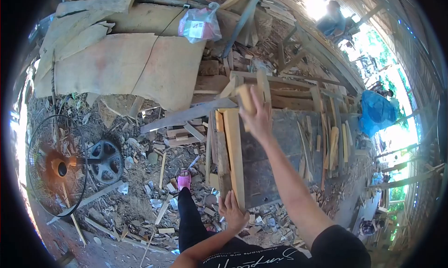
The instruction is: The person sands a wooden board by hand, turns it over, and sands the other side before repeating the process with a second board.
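Observation:
My right hand (259, 118) grips a small wooden block (246, 99) above the far end of a pale wooden plank (234, 160). That plank lies lengthwise along the left edge of a dark workbench (266, 170). Beside it runs a darker, rougher board (222, 167). At the near end my left hand (232, 213) is closed over the wood, its fingers on the rough board and the edge of the pale plank. The underside of the block is hidden.
Several wood strips (333, 146) lie on the bench's right side. A round fan (58, 165) stands at the left. Wood scraps (186, 212) cover the ground around my pink-shod foot (184, 180). A blue bag (375, 113) hangs right; another person (333, 20) is at the far right.

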Tool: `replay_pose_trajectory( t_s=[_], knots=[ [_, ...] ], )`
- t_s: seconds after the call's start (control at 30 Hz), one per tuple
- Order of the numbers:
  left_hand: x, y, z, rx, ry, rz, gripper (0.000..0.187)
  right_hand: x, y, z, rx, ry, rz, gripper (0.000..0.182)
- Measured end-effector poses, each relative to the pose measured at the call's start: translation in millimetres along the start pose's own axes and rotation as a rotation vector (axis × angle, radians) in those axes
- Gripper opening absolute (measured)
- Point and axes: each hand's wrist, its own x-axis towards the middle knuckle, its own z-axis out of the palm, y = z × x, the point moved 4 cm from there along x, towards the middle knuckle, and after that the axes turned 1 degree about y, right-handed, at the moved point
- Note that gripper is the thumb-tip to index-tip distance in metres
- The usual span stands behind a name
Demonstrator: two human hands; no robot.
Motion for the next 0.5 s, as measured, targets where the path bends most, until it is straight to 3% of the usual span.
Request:
replay_pose_trajectory(
  t_s=[0.17, 0.27, 0.3, 0.37, 0.5],
  knots=[
    [-4, 3, 1, 0.085, 0.031, 0.011, 0.104, -210, 12, -43, -0.053, -0.067, -0.106, 0.070],
    [-8, -13, 19, 0.059, 0.120, 0.074, 0.097, -284, 6, -56, -0.084, -0.106, -0.195, 0.067],
    [-8, -21, 27, 0.142, 0.123, 0.084, 0.093, -288, 3, -59, -0.076, -0.077, -0.189, 0.067],
    [-14, -25, 30, 0.165, 0.135, 0.132, 0.095, -281, -7, -51, -0.203, -0.223, -0.187, 0.066],
    [-6, -7, 10, 0.067, 0.061, 0.118, 0.100, -190, -9, -15, -0.186, -0.105, -0.118, 0.066]
  ],
)
